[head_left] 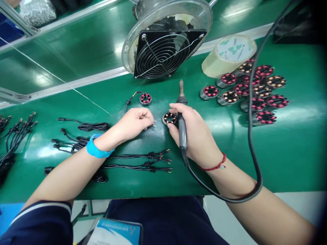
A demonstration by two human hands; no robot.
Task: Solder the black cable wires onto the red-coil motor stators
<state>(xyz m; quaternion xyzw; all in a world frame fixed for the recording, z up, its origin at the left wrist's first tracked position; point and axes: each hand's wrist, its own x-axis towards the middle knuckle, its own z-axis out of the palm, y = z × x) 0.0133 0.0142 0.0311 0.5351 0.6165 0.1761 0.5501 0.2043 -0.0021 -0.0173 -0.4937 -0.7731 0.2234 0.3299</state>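
Observation:
My right hand [195, 131] is closed round the grey handle of a soldering iron [182, 112], tip pointing away from me. Its fingertips rest against a small round motor stator [169, 118] with red and copper windings on the green table. My left hand [134, 123] is pinched on thin wire ends just left of that stator. A blue band sits on the left wrist, a red string on the right. A second stator [145, 99] with a black lead lies a little farther back.
A round fume fan [163, 44] stands behind the work spot. Several wound stators [255, 92] and a tape roll [228, 54] lie at the right. Bundled black cables [84, 136] lie left; wired leads [143, 161] lie near the table's front edge. The iron's cord [251, 136] loops right.

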